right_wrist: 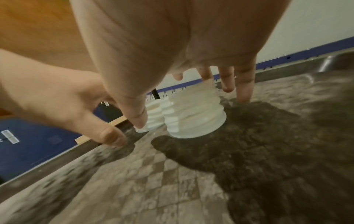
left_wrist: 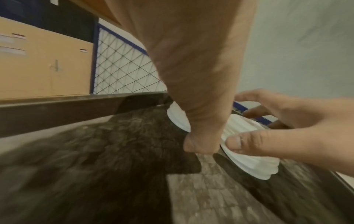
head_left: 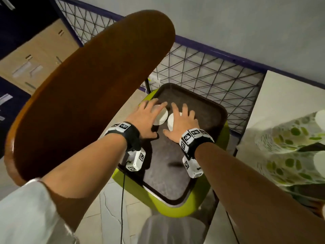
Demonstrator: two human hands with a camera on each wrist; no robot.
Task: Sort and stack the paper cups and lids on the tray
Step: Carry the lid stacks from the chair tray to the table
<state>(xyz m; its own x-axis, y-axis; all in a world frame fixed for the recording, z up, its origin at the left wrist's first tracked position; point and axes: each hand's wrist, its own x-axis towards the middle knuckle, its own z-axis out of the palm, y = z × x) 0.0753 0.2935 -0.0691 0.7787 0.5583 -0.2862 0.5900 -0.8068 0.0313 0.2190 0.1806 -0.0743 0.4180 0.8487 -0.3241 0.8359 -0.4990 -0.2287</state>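
Two ribbed white stacks of lids stand side by side on the far half of a dark brown tray (head_left: 167, 175). My left hand (head_left: 147, 118) lies over the left stack (head_left: 161, 118), fingers spread across its top and thumb down beside it. My right hand (head_left: 182, 124) covers the right stack (head_left: 171, 121). In the left wrist view the right hand's thumb (left_wrist: 235, 144) presses the side of the right stack (left_wrist: 249, 151). In the right wrist view its fingers (right_wrist: 245, 91) reach down behind that stack (right_wrist: 193, 116), and the left stack (right_wrist: 153, 118) stands close beside it.
The tray sits on a lime-green stool (head_left: 175, 210). A brown wooden chair back (head_left: 88, 94) rises close on the left. A wire-mesh panel (head_left: 202, 71) stands behind the tray. A white surface (head_left: 281, 103) with a green-patterned cloth (head_left: 290, 147) is on the right.
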